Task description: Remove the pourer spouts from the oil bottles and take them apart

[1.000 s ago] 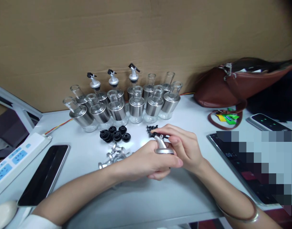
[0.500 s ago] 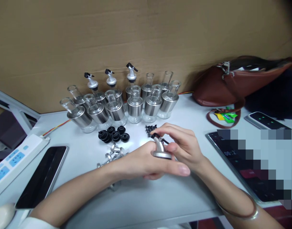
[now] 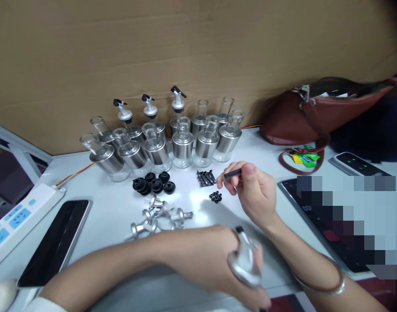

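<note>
My left hand point(image 3: 211, 260) is closed around a silver pourer spout point(image 3: 245, 266), which has a black tip and lies tilted near the table's front edge. Between the thumb and fingers of my right hand point(image 3: 258, 197) is a small black lever point(image 3: 233, 174). Just left of that hand lie a pile of thin black levers point(image 3: 205, 178) and a cluster of tiny black caps point(image 3: 215, 196). Loose silver pourer bodies point(image 3: 166, 210) are scattered beyond my left forearm, partly covered by it. Ribbed black stoppers point(image 3: 156, 185) sit behind them.
Several glass bottles with steel bands point(image 3: 182, 145) stand at the back, three with pourers point(image 3: 178, 102) on top. A brown bag point(image 3: 292, 117) and a tablet point(image 3: 315, 225) are on the right. At left lie a phone point(image 3: 57, 238) and a power strip point(image 3: 16, 221).
My hands have come apart. The left one has moved down and right with the pourer spout, while the right one, turned palm inward, now shows a black lever in its fingers.
</note>
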{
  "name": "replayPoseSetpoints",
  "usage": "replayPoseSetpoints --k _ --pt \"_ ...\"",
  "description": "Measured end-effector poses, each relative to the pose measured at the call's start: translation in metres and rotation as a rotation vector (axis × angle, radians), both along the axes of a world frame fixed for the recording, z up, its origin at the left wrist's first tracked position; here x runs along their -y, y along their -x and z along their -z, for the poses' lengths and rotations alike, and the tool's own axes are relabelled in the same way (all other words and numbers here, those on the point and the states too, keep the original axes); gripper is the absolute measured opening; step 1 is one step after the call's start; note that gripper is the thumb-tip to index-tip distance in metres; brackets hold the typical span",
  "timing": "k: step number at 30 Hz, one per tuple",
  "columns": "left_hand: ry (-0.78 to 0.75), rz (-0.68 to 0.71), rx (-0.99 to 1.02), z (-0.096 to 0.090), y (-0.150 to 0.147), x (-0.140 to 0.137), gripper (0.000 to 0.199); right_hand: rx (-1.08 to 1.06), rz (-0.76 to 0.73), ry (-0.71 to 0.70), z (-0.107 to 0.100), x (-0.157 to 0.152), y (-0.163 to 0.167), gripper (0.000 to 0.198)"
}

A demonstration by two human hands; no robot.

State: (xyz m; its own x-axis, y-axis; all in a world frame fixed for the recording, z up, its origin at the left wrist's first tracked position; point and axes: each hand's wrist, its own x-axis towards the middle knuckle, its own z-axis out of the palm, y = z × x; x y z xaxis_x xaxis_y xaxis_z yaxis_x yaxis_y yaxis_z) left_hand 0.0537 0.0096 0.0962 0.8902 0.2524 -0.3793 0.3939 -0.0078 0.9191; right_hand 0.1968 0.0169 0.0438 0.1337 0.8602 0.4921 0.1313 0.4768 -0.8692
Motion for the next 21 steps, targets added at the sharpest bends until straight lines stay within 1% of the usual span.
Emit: replayPoseSetpoints --k 1,3,4,5,7,8,10,12,14,16,18,21 --pt "-0.007 0.03 -0.024 0.003 -0.003 0.005 0.029 -0.012 0.002 0.039 -0.001 -0.003 -0.003 0.048" --pt "0.018 0.051 -0.004 0.016 -0.008 0.016 0.029 0.076 0.043 0.125 -0.002 -0.01 -0.01 0.047" --pt "0.065 0.018 0.016 0.026 -0.009 0.022 0.027 0.162 0.076 0.171 -0.002 -0.013 -0.015 0.046" --pt "0.148 -0.014 0.03 0.036 -0.01 0.027 0.026 0.262 0.107 0.213 -0.002 -0.016 -0.019 0.044" --pt "0.294 -0.114 0.047 0.056 -0.009 0.036 0.028 0.451 0.147 0.281 -0.002 -0.021 -0.026 0.038" --pt "0.348 -0.192 0.057 0.065 -0.008 0.04 0.026 0.517 0.155 0.306 -0.002 -0.023 -0.029 0.035" --pt "0.425 -0.333 0.121 0.076 -0.003 0.047 0.025 0.577 0.156 0.337 -0.002 -0.025 -0.032 0.031" --pt "0.451 -0.436 0.216 0.082 0.003 0.053 0.024 0.613 0.154 0.364 -0.001 -0.026 -0.033 0.024" --pt "0.42 -0.525 0.291 0.085 0.009 0.058 0.025 0.661 0.164 0.396 0.0 -0.027 -0.033 0.014" --pt "0.366 -0.607 0.313 0.084 0.013 0.062 0.026 0.715 0.178 0.427 0.001 -0.028 -0.035 0.007" --pt "0.344 -0.632 0.286 0.082 0.016 0.064 0.028 0.771 0.192 0.46 0.005 -0.03 -0.037 0.007" --pt "0.343 -0.59 0.21 0.079 0.017 0.062 0.024 0.866 0.22 0.513 0.012 -0.032 -0.04 0.011"
